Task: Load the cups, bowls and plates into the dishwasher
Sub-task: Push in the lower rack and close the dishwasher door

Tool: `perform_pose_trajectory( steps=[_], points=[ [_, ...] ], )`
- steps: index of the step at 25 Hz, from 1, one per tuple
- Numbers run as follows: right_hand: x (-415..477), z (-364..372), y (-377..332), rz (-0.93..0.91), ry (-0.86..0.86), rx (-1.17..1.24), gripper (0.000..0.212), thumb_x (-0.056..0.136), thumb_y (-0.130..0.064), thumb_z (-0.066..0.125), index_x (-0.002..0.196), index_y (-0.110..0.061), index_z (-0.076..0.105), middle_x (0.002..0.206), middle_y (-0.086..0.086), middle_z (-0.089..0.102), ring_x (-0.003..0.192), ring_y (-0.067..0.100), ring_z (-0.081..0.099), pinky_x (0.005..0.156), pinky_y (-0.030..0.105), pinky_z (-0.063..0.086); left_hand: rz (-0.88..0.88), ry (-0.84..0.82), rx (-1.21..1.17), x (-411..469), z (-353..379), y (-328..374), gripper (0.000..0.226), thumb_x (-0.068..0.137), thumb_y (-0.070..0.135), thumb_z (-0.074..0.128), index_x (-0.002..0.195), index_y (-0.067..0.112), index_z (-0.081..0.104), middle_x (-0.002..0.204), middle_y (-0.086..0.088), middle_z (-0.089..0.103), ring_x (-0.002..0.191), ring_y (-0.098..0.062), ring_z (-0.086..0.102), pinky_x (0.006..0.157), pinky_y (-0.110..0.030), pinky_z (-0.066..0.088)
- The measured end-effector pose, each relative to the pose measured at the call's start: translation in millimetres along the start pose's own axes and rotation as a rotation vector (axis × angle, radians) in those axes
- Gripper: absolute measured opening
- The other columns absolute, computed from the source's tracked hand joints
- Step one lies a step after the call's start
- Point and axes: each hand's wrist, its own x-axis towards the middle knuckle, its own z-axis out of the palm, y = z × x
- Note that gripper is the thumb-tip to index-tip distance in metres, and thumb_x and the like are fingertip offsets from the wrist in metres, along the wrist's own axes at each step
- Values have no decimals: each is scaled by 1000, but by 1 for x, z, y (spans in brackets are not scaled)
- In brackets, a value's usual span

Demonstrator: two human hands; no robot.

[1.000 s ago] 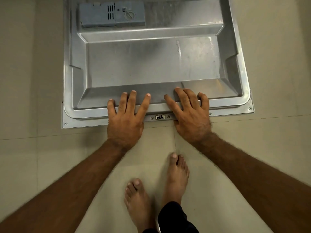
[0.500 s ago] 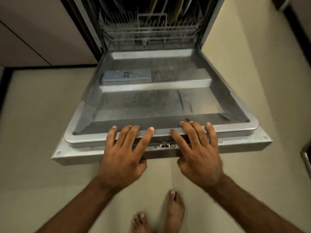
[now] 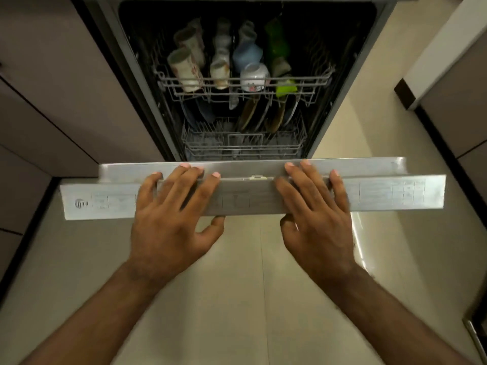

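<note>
The dishwasher door (image 3: 253,198) has swung up from nearly flat to about half shut, so its top edge now faces the camera. The left hand (image 3: 171,219) and right hand (image 3: 319,219) grip that edge, fingers spread over it, thumbs beneath. Behind, cups (image 3: 184,67) fill the upper rack (image 3: 242,85) and what look like plates (image 3: 263,114) stand below
</note>
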Motion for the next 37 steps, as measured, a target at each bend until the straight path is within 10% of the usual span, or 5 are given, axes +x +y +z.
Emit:
perform_pose_trajectory(
  steps=[7, 13, 25, 29, 37],
  points=[
    [108, 12, 35, 45, 290, 123, 39, 89, 12, 61, 124, -3, 67, 137, 18, 57, 136, 33, 48, 111, 58, 36, -147, 221, 8, 106, 13, -23, 32, 91, 31, 74, 119, 16, 73, 122, -13, 64, 116, -33, 59, 97, -53, 45],
    [172, 22, 54, 96, 436, 16, 29, 95, -21, 63, 123, -13, 67, 116, 11, 62, 113, 29, 54, 93, 49, 44, -294, 288, -30, 171, 30, -33, 31, 97, 34, 67, 121, 17, 73, 84, -4, 57, 75, -16, 46, 63, -33, 45],
    [292, 31, 99, 135, 54, -165, 76, 96, -45, 55, 159, -19, 20, 168, 12, 6, 155, 31, 1, 125, 55, 6, -173, 230, 56, 289, 59, -90, 44, 87, 33, 69, 128, 19, 62, 141, -16, 50, 139, -35, 41, 115, -54, 31],
    [319, 33, 114, 99, 64, -183, 84, 94, -67, 43, 159, -19, 21, 165, 8, 23, 154, 27, 12, 124, 56, 5, -148, 110, 3, 307, 64, -102, 79, 88, 34, 65, 158, 21, 30, 162, -14, 31, 153, -34, 23, 125, -57, 12],
    [324, 54, 124, 86, 303, -91, 80, 91, -72, 48, 146, -13, 46, 147, 6, 49, 141, 26, 39, 122, 48, 15, -120, 163, 9, 309, 70, -111, 69, 84, 42, 62, 148, 23, 46, 148, -3, 48, 141, -26, 40, 122, -51, 19]
  ],
)
